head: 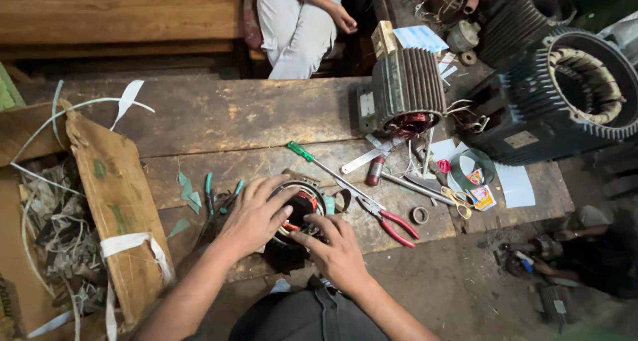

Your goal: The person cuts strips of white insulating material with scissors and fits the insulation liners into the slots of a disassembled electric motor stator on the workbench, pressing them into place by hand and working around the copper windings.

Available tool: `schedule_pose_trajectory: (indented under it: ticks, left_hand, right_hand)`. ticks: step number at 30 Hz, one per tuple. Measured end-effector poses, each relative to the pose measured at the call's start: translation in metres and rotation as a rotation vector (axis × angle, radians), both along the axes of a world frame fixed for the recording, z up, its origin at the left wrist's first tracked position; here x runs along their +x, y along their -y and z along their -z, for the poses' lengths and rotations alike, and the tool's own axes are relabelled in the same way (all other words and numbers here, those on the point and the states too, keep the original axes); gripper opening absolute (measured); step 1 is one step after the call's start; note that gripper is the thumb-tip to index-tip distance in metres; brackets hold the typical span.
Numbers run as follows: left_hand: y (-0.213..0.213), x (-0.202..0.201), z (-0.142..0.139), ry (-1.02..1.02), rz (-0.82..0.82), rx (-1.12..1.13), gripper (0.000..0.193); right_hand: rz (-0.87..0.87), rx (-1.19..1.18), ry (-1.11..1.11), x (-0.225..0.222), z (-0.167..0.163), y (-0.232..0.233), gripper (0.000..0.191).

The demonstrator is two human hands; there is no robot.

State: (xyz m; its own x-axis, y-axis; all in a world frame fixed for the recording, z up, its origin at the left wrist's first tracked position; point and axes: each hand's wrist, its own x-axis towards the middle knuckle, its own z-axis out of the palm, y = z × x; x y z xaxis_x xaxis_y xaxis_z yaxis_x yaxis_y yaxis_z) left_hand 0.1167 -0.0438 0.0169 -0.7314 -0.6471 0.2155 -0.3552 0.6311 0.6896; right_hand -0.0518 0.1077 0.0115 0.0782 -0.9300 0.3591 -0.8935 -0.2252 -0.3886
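two bare hands meet over a small motor stator [300, 208] that sits on the worn wooden surface [219, 118] close to its near edge, directly in front of the person; the left hand [256, 215] lies across the stator's left rim with fingers spread and pressed on the metal shell, touching rather than closed around it, while the right hand [335, 248] comes in from the near right, fingertips curled onto the lower rim by the copper windings, a loose pinch with nothing lifted. the stator's open bore faces up toward the camera, so its axis stands roughly upright and both hands reach it from the sides, the left slightly more on top of it. just right of it lie red-handled pliers [392, 221] and a green-handled screwdriver [316, 162], its shaft running diagonally toward the stator; yellow-handled scissors [458, 198] and a small tape roll [419, 215] lie farther right. a larger finned motor housing [405, 88] stands at the far edge, and a torn cardboard box [109, 195] of scraps sits at the left. another person sits beyond the surface
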Motion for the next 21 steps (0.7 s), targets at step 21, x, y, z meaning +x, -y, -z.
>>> schedule_pose_trajectory:
  ticks: [21]
  left_hand:
    - [0.006,-0.007,0.025,0.052,0.081,0.329,0.048]
  right_hand:
    - [-0.360,-0.050,1.048,-0.093,-0.196,-0.074,0.056]
